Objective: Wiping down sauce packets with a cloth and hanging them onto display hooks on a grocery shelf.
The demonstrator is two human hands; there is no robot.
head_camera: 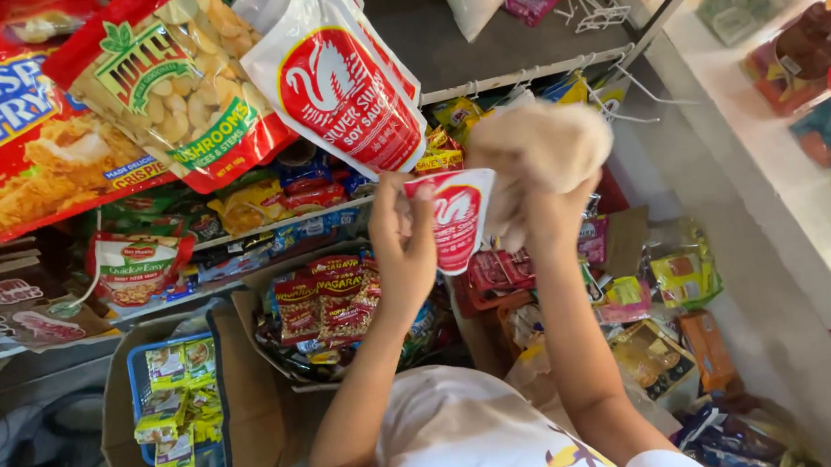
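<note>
Closest to us, both our arms rise from a white shirt, and between them we hold up a small white-and-red sauce pouch (456, 218). Our left hand (404, 236) has its fingers (422, 225) clamped on the pouch's left edge, thumb in front. Our right hand (541, 157) is balled up around a pale, crumpled bag or cloth (552, 136) that touches the pouch's right side; whether those fingers also pinch the pouch we cannot tell, since the bundle hides them. As far as we can judge, the pouch is in hand and lifted free, not hanging from anything and not set down. Below our hands an open cardboard box (242, 309) holds dark red snack packs (326, 296), and to its left a second carton (122, 429) holds small green-and-yellow sachets (175, 405), both near the floor. Right of our forearm, more packets lie crowded in boxes. Farther up, larger pouches hang along the front edge of the shelf (522, 74): a big white-and-red sauce pouch (342, 80), a red mushroom pack (177, 84) and a red breading-mix bag (6, 129). Empty white hooks (602, 12) stand at the shelf's right end, where we see some open room; elsewhere goods press close on every side.
</note>
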